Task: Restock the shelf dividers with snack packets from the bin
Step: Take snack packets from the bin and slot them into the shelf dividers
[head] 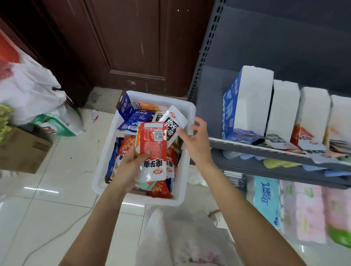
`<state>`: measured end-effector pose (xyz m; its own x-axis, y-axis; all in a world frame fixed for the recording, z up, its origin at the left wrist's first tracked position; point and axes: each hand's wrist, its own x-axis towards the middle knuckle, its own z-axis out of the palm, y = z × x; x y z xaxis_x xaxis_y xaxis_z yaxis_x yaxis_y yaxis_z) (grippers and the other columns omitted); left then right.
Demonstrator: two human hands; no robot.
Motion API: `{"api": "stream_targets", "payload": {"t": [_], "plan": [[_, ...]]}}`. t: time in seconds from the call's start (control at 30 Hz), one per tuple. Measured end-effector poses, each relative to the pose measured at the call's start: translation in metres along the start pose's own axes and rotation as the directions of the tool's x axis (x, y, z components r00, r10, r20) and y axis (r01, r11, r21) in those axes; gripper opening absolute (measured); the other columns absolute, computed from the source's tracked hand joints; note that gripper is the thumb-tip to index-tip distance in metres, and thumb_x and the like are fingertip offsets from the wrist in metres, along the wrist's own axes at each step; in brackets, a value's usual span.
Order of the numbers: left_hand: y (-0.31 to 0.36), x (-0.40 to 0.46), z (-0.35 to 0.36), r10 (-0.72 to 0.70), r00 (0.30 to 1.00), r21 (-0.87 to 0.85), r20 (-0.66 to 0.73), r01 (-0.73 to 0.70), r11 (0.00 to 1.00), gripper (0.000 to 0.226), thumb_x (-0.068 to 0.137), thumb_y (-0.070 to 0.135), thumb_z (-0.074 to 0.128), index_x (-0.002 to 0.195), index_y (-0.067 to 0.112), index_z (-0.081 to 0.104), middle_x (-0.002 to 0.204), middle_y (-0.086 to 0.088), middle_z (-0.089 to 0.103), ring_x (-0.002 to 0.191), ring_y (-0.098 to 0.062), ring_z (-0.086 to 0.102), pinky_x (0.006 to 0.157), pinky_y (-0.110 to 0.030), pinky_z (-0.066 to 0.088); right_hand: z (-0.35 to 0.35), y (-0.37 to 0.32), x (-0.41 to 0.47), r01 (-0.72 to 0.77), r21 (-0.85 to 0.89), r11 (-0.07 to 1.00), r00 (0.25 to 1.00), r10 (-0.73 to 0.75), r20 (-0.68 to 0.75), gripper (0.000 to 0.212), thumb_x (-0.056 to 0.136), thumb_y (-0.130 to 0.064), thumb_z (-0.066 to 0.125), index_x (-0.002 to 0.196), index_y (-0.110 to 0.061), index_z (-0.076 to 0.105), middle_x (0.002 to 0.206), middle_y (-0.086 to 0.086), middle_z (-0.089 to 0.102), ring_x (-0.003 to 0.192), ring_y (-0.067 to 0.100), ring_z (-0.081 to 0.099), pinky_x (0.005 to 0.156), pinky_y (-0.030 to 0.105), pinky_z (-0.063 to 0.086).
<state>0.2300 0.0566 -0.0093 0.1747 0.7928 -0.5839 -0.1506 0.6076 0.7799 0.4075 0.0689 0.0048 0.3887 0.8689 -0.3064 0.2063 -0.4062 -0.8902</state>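
Though glossy, red-and-white packet (151, 150) upside-down

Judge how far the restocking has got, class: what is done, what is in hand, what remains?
Done: some packets lie in the shelf dividers. In hand: the left hand holds red packets; the right hand pinches a black-and-white packet. Left: the bin holds many more.

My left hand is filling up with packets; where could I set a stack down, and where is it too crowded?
Bare tile lies left of the white bin, between it and the cardboard box. Crowded: the bin is heaped with packets, and the shelf front beneath the white dividers is full.
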Motion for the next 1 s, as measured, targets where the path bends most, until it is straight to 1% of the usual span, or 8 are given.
{"api": "stream_targets", "payload": {"t": [0.07,0.17,0.3,0.4,0.5,0.7,0.83,1.0], "plan": [[0.006,-0.006,0.003,0.007,0.999,0.012,0.044,-0.008,1.0,0.036,0.092,0.01,0.056,0.12,0.032,0.054,0.106,-0.002,0.071,0.093,-0.022,0.07,0.075,-0.04,0.056,-0.015,-0.014,0.005,-0.051,0.026,0.998,0.998,0.05,0.039,0.063,0.085,-0.03,0.069,0.136,-0.022,0.033,0.125,0.003,0.055,0.09,0.014,0.064,0.078,0.034,0.056],[0.015,-0.014,0.009,0.017,0.995,0.02,0.099,-0.019,1.0,0.037,0.091,0.013,0.057,0.122,0.033,0.052,0.104,0.001,0.072,0.092,-0.02,0.07,0.074,-0.037,0.058,-0.042,-0.039,0.005,-0.085,0.089,0.992,0.988,0.073,0.135,0.027,0.089,-0.013,0.063,0.114,-0.018,0.054,0.112,0.008,0.066,0.061,0.005,0.065,0.054,0.018,0.052],[0.035,-0.023,0.041,0.191,0.971,0.245,0.145,-0.222,0.944,0.042,0.085,0.03,0.06,0.126,0.034,0.049,0.113,0.006,0.068,0.1,-0.014,0.067,0.089,-0.04,0.054,-0.083,-0.057,-0.011,-0.078,0.295,0.952,0.992,0.045,0.116,0.016,0.092,-0.02,0.06,0.106,-0.014,0.057,0.107,0.008,0.068,0.079,0.013,0.07,0.068,0.025,0.058],[0.054,-0.03,0.082,0.464,0.765,0.484,0.447,-0.643,0.593,0.036,0.096,0.02,0.05,0.125,0.043,0.045,0.113,0.033,0.06,0.1,0.004,0.06,0.085,-0.016,0.051,-0.121,-0.06,-0.025,-0.134,0.399,0.907,0.988,0.093,0.12,0.045,0.078,-0.047,0.062,0.11,-0.016,0.051,0.11,0.004,0.064,0.091,0.02,0.07,0.075,0.034,0.058],[0.063,-0.027,0.12,0.457,0.507,0.471,0.731,-0.859,0.2,0.053,0.097,0.006,0.046,0.139,0.038,0.039,0.131,0.024,0.052,0.108,0.007,0.055,0.092,-0.013,0.045,-0.169,-0.052,-0.029,-0.208,0.57,0.795,0.978,0.169,0.12,0.047,0.079,-0.039,0.064,0.115,-0.012,0.05,0.111,0.014,0.065,0.085,0.025,0.071,0.073,0.032,0.058],[0.045,-0.012,0.2,0.405,0.289,0.317,0.867,-0.949,-0.002,0.068,0.083,-0.017,0.056,0.137,0.023,0.046,0.144,0.003,0.046,0.136,-0.013,0.039,0.111,-0.031,0.035,-0.263,-0.009,-0.029,-0.128,0.671,0.73,0.961,0.258,-0.098,0.05,0.087,-0.001,0.062,0.133,-0.011,0.045,0.102,0.011,0.067,0.074,0.012,0.07,0.059,0.018,0.053],[0.025,-0.018,0.25,0.479,0.299,0.337,0.826,-0.941,0.006,0.049,0.09,-0.007,0.05,0.131,0.018,0.055,0.138,-0.002,0.043,0.13,-0.014,0.04,0.104,-0.016,0.033,-0.324,0.021,-0.029,0.039,0.649,0.76,0.903,0.251,-0.348,0.042,0.087,0.0,0.062,0.125,-0.009,0.049,0.112,0.012,0.066,0.091,0.022,0.067,0.064,0.024,0.055],[0.007,-0.029,0.283,0.614,0.602,0.426,0.51,-0.797,0.428,0.034,0.093,0.005,0.057,0.117,0.029,0.06,0.108,0.016,0.063,0.103,0.0,0.058,0.083,-0.013,0.045,-0.359,0.029,-0.022,0.326,0.431,0.842,0.836,-0.044,-0.547,0.033,0.086,0.002,0.06,0.108,-0.02,0.049,0.111,0.011,0.062,0.102,0.024,0.063,0.082,0.036,0.054]]}}
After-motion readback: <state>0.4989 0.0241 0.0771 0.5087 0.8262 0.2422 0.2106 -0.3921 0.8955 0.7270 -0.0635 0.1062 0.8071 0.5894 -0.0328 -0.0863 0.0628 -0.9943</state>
